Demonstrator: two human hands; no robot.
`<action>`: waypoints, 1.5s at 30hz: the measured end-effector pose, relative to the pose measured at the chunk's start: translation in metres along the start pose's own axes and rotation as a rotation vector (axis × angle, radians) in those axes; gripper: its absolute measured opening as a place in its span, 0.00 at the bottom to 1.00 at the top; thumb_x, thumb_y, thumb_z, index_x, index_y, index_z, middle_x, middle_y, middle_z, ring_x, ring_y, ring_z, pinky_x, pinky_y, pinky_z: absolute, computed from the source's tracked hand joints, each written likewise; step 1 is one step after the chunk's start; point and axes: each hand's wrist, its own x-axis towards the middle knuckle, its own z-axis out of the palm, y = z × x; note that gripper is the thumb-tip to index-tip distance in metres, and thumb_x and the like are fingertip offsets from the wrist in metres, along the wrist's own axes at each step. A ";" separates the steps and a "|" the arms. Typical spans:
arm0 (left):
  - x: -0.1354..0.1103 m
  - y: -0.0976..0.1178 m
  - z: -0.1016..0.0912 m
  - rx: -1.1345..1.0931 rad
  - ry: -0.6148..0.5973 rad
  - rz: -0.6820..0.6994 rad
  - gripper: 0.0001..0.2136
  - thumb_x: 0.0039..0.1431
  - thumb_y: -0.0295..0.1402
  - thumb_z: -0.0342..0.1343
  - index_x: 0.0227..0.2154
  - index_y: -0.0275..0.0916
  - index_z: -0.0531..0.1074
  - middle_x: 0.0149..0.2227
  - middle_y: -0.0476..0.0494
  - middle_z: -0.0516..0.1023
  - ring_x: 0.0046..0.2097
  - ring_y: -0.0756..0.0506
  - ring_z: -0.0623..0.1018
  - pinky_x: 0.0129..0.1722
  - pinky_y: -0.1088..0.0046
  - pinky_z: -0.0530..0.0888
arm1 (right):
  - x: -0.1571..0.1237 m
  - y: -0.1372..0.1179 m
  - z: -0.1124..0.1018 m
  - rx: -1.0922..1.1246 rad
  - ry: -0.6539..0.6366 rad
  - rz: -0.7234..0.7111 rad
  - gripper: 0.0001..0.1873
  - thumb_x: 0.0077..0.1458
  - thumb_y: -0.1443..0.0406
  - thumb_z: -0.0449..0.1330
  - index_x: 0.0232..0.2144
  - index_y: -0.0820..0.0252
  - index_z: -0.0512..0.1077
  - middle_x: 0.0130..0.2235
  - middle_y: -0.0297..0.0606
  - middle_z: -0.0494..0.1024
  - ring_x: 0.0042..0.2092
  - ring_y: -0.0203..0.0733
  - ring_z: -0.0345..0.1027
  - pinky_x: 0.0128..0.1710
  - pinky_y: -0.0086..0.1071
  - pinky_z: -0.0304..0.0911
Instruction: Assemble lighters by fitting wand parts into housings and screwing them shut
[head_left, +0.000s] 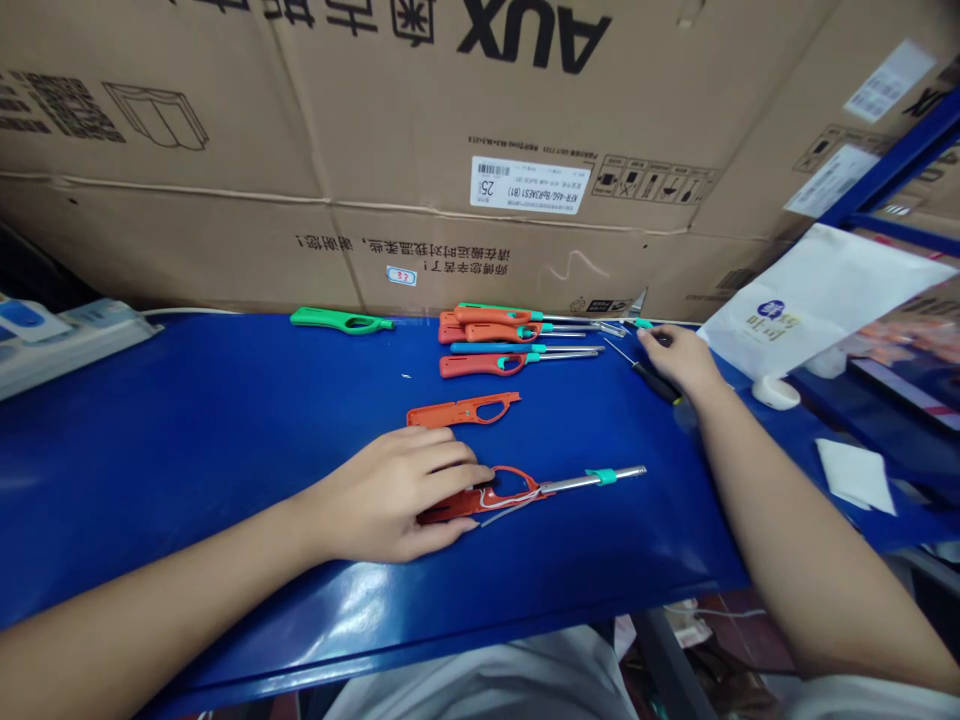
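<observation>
My left hand (405,490) is closed around the handle of an opened orange gas lighter (517,492), thumb on the near side and fingers on the far side. White wires show inside it, and a teal collar (600,477) sits on its metal tube. Just beyond lies a loose orange handle half (465,410). At the back right, the fingertips of my right hand (681,358) are pinched at a small teal plastic piece (640,323). A screwdriver (655,381) with a black handle lies partly under that hand.
Several lighters (487,365) lie grouped at the back of the blue table (225,420). A green handle shell (337,320) lies left of them. A large cardboard box (375,150) forms the back wall. On the right are a white bag (817,300), an earbud case (776,392) and a tissue pack (855,474).
</observation>
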 end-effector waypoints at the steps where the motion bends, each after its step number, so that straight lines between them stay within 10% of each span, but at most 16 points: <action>1: -0.001 -0.001 0.001 0.002 -0.003 -0.003 0.15 0.65 0.37 0.55 0.53 0.39 0.73 0.46 0.39 0.81 0.45 0.40 0.80 0.46 0.64 0.74 | -0.002 -0.004 -0.001 0.053 0.016 -0.018 0.22 0.58 0.53 0.57 0.43 0.65 0.78 0.46 0.56 0.80 0.50 0.60 0.73 0.51 0.48 0.66; 12: -0.001 -0.009 0.004 -0.060 0.014 -0.068 0.16 0.63 0.31 0.55 0.53 0.41 0.73 0.47 0.43 0.80 0.47 0.42 0.80 0.47 0.65 0.75 | -0.071 -0.072 0.004 0.564 -0.385 -0.340 0.27 0.52 0.44 0.63 0.41 0.61 0.79 0.32 0.41 0.81 0.25 0.35 0.65 0.26 0.31 0.63; 19: -0.001 -0.013 0.009 -0.109 0.038 -0.138 0.16 0.63 0.31 0.56 0.54 0.41 0.71 0.50 0.43 0.79 0.50 0.42 0.78 0.50 0.65 0.73 | -0.101 -0.085 0.015 0.460 -0.778 -0.565 0.19 0.58 0.51 0.62 0.38 0.61 0.79 0.29 0.36 0.79 0.29 0.36 0.68 0.32 0.31 0.63; 32: 0.003 0.000 0.007 -0.136 -0.032 -0.299 0.12 0.68 0.33 0.52 0.53 0.42 0.69 0.52 0.43 0.76 0.53 0.40 0.75 0.52 0.60 0.72 | -0.098 -0.076 0.000 -0.183 -0.588 -0.799 0.07 0.62 0.61 0.58 0.42 0.54 0.68 0.30 0.31 0.77 0.31 0.39 0.69 0.29 0.29 0.53; 40: 0.006 0.008 0.006 -0.177 -0.047 -0.416 0.11 0.68 0.33 0.53 0.51 0.42 0.69 0.51 0.41 0.75 0.53 0.40 0.74 0.53 0.57 0.73 | -0.100 -0.077 0.001 -0.311 -0.577 -0.685 0.09 0.64 0.57 0.56 0.37 0.55 0.68 0.30 0.35 0.78 0.29 0.41 0.69 0.26 0.30 0.50; 45: 0.006 0.012 0.008 -0.129 -0.037 -0.425 0.11 0.68 0.32 0.54 0.51 0.41 0.69 0.51 0.41 0.74 0.53 0.39 0.74 0.53 0.56 0.73 | -0.111 -0.087 -0.007 -0.023 -0.622 -0.854 0.12 0.65 0.56 0.55 0.33 0.55 0.70 0.27 0.32 0.74 0.28 0.37 0.64 0.29 0.29 0.52</action>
